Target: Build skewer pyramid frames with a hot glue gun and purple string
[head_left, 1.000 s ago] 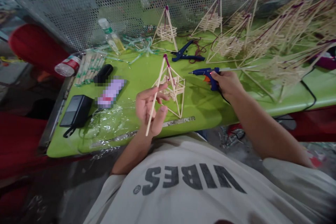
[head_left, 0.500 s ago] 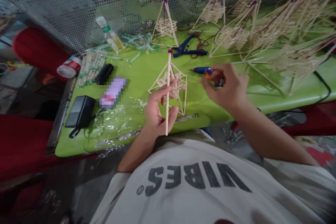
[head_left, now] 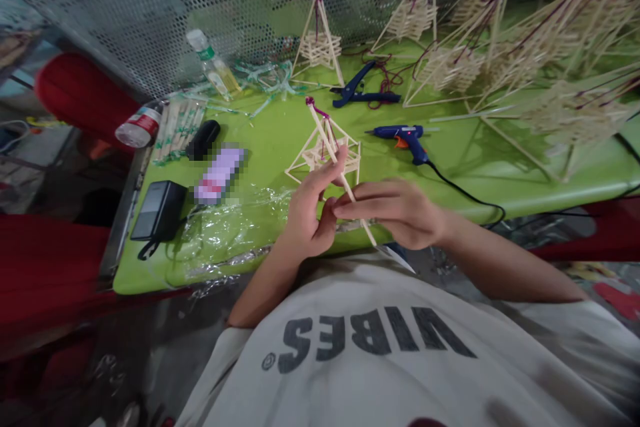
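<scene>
Now that the glue gun point(head_left: 400, 133) is down, the right hand point(head_left: 400, 210) joins the left hand point(head_left: 314, 208) at the stick point(head_left: 346, 182)

While the right hand had the glue gun in its grip a second ago, it has since let go and come across to the left one. The gun now lies on the table point(head_left: 270, 140), beyond the right hand, its little red light showing and its cord trailing off behind that wrist.

From where I stand, the left hand has the stick lightly in its fingers, index finger raised against it. The right hand's fingers are drawn together across the stick's lower part, their tips meeting the left thumb; whether they pinch the wood or merely lie over it, I cannot tell. The stick slants between the two hands, its far end at a purple knot point(head_left: 310, 101) just past the left fingertips. The frame point(head_left: 313, 159) stands right beyond the left hand, partly hidden by it.

As I judge it, setting the gun aside means gluing is paused and both hands are free for the stick. The blue cutter point(head_left: 353, 90) lies farther off, past the frame, and another finished-looking pyramid point(head_left: 320, 50) stands behind that, well apart from either hand.
</scene>
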